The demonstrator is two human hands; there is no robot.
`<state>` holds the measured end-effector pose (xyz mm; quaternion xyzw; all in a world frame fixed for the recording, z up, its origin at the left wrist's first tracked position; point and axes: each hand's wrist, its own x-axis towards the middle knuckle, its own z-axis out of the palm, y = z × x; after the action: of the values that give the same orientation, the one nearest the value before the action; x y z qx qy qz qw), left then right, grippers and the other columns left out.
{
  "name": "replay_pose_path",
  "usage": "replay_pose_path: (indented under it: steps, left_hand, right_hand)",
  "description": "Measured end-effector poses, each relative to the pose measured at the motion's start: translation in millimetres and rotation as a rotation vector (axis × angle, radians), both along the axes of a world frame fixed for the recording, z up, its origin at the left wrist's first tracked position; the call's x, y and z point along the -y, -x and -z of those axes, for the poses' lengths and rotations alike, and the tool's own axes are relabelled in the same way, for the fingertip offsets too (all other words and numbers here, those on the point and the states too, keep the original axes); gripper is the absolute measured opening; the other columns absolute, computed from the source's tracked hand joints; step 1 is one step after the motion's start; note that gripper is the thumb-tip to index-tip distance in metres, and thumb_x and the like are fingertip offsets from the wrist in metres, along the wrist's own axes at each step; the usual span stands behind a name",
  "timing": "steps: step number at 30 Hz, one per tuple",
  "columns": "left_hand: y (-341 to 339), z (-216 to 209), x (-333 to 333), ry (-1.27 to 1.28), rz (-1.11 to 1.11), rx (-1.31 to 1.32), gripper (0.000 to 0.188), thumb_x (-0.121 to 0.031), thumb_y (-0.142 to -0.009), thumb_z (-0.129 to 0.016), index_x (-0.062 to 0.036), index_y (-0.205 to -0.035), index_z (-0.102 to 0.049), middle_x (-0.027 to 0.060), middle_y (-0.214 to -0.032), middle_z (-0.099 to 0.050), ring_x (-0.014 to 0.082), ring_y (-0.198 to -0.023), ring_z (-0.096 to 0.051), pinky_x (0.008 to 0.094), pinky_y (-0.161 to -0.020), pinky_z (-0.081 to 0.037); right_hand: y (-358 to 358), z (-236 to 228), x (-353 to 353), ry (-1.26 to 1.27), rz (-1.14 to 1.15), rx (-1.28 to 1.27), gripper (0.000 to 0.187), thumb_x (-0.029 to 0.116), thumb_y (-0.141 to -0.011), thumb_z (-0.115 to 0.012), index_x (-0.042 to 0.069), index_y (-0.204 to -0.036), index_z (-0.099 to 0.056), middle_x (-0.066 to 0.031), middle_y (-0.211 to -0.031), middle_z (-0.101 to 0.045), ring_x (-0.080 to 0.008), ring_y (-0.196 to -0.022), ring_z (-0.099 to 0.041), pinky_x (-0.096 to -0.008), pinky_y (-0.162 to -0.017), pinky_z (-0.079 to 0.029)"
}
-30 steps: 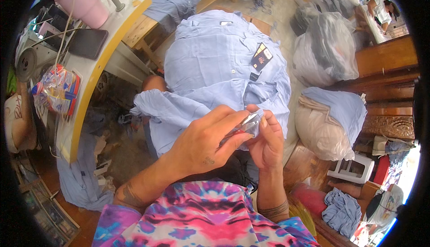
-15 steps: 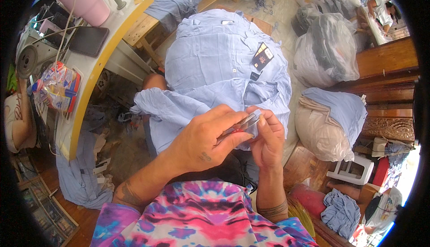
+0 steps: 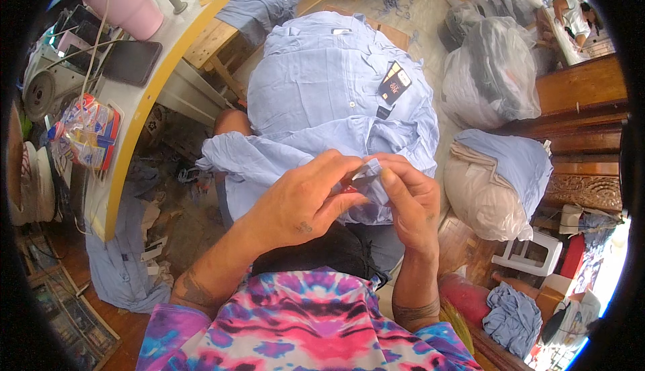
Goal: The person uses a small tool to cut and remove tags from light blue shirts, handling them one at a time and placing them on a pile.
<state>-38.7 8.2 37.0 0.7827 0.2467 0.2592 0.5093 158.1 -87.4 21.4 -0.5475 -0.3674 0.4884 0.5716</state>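
Note:
A light blue shirt (image 3: 306, 92) is spread over a rounded heap in front of me and hangs toward my lap. A black hang tag (image 3: 394, 83) lies on its right part. My left hand (image 3: 302, 199) is closed around small thread snips (image 3: 350, 189) with red on them and metal blades; the palm hides much of them. Close against the blades, my right hand (image 3: 415, 203) pinches a bit of the blue cloth between thumb and fingers. The exact spot where blades and cloth meet is partly covered by my fingers.
At left, a yellow-edged table (image 3: 176, 52) holds a pink tumbler (image 3: 124, 1), a phone (image 3: 132, 61) and a plastic packet (image 3: 87, 132). Filled plastic bags (image 3: 494, 72), a cloth-topped bundle (image 3: 494, 186) and a white stool (image 3: 531, 255) stand at right. Other people are partly visible.
My right hand has shifted slightly right and turned, its fingers now further over the cloth. The snips have tilted in my left hand. At the left edge, the other person's arm has left view.

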Motion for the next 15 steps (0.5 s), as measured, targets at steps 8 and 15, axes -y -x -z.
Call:
replay_pose_path:
  steps: [8, 15]
  left_hand:
    - [4.3, 10.5, 1.4, 0.152, 0.000, 0.027, 0.030, -0.014, -0.099, -0.069, 0.0006, -0.124, -0.061, 0.0125, -0.091, -0.067, 0.0233, -0.076, -0.064, 0.0337, -0.069, -0.051]
    - [1.1, 26.1, 0.7, 0.015, -0.051, 0.055, 0.028, -0.013, -0.099, -0.068, 0.0019, -0.122, -0.063, 0.0119, -0.087, -0.069, 0.0199, -0.072, -0.066, 0.0315, -0.068, -0.052]
  right_hand:
    - [-2.8, -19.2, -7.3, -0.043, -0.139, 0.081, 0.020, 0.000, -0.101, -0.062, -0.006, -0.117, -0.072, -0.0143, -0.133, -0.064, -0.0125, -0.107, -0.063, -0.0243, -0.086, -0.051]
    - [0.9, -23.9, -12.2, -0.050, -0.135, 0.145, 0.019, -0.001, -0.100, -0.062, -0.007, -0.115, -0.072, -0.0145, -0.128, -0.065, -0.0154, -0.109, -0.064, -0.0276, -0.091, -0.053]
